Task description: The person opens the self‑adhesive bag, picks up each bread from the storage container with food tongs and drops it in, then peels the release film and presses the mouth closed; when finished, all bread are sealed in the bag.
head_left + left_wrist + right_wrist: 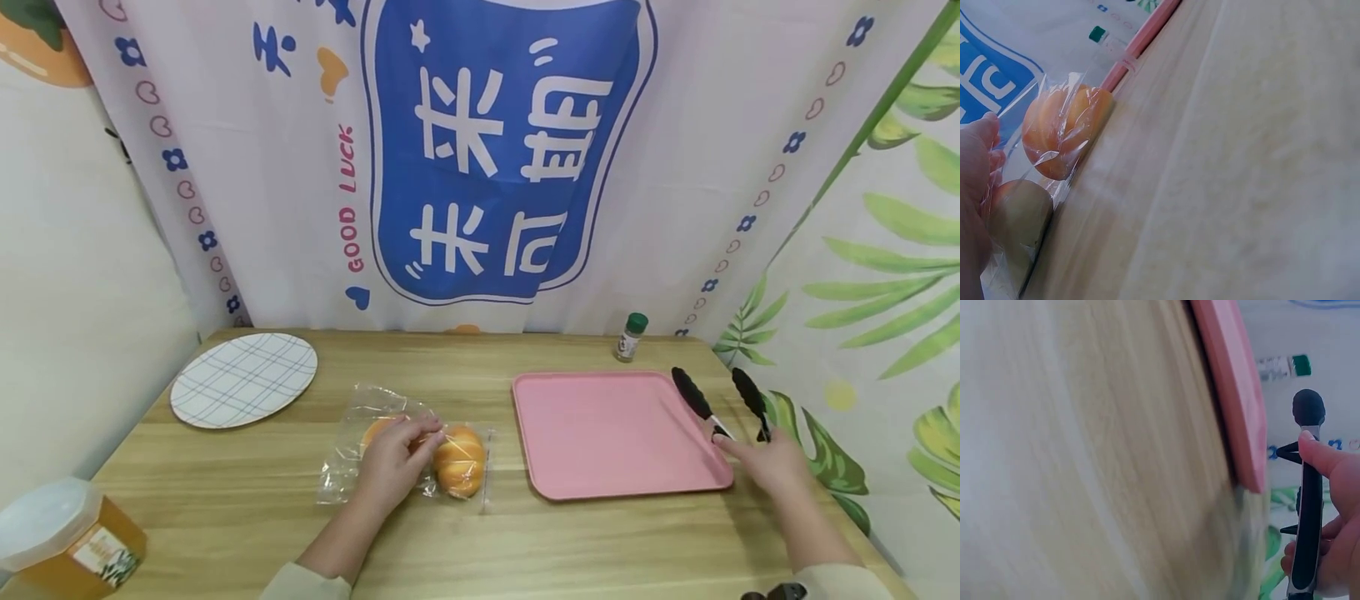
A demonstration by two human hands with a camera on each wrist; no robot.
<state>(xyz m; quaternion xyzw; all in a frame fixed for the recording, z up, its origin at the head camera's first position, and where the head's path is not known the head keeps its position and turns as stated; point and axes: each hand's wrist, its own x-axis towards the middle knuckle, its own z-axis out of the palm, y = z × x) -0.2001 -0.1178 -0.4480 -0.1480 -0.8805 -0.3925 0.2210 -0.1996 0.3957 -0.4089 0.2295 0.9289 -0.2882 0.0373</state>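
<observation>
A clear plastic bag (341, 467) lies on the table with two golden-brown bread rolls in it. The ridged roll (460, 462) is at the right, and the other roll (1021, 219) is partly covered by my left hand (397, 458). That hand pinches the film of the bag between the rolls. My right hand (776, 467) grips a pair of black-tipped tongs (1309, 531) beside the pink tray's right edge. The tongs' two arms stand spread, black heads pointing away from me. The pink tray (607, 433) lies flat between the bag and the tongs.
A checked oval plate or mat (243, 381) lies at the back left. At the front left stands a lidded tub (97, 542) of amber contents. A small green-capped shaker (632, 337) stands behind the tray. Printed curtains (300, 208) hang along the table's far edge.
</observation>
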